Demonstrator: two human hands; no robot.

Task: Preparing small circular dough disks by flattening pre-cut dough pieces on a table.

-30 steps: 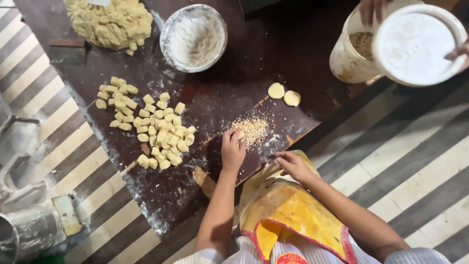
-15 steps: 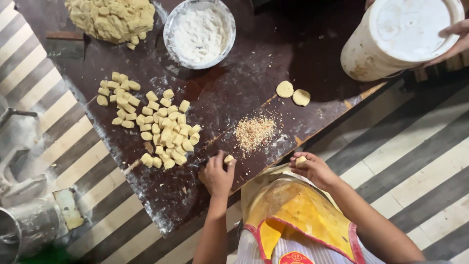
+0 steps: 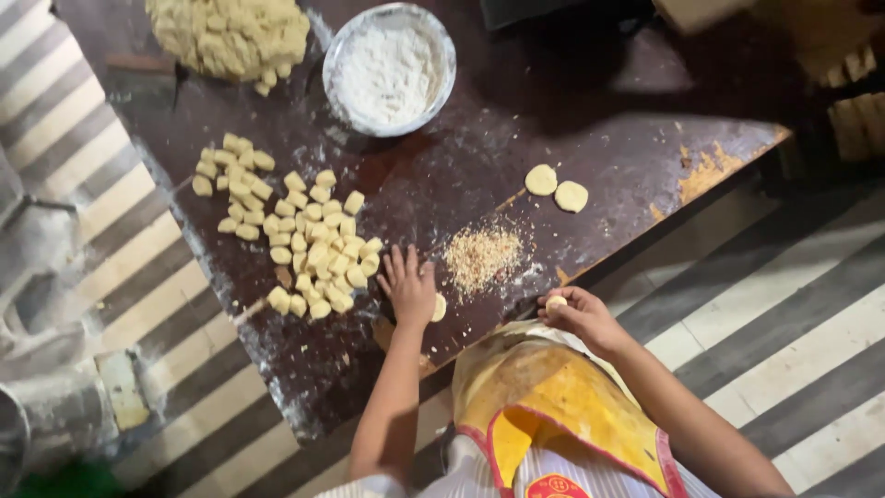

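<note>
My left hand (image 3: 407, 287) lies palm down on the dark table (image 3: 590, 129), pressing a small dough piece (image 3: 439, 307) that peeks out at its right side. My right hand (image 3: 579, 316) holds another small dough ball (image 3: 555, 302) in its fingers at the table's near edge. A heap of crumbs (image 3: 482, 255) sits between the hands, a little farther away. Two flattened dough discs (image 3: 555, 187) lie beyond it. A cluster of several cut dough pieces (image 3: 289, 231) spreads to the left of my left hand.
A metal bowl of flour (image 3: 389, 70) stands at the far side, with a big pile of dough chunks (image 3: 230, 35) to its left. Metal equipment (image 3: 41, 406) is at the lower left on the striped floor. I wear a yellow apron (image 3: 544, 406).
My left hand went from the crumb heap back to the table's near part and now presses a dough piece flat. The other person's white container has left the view.
</note>
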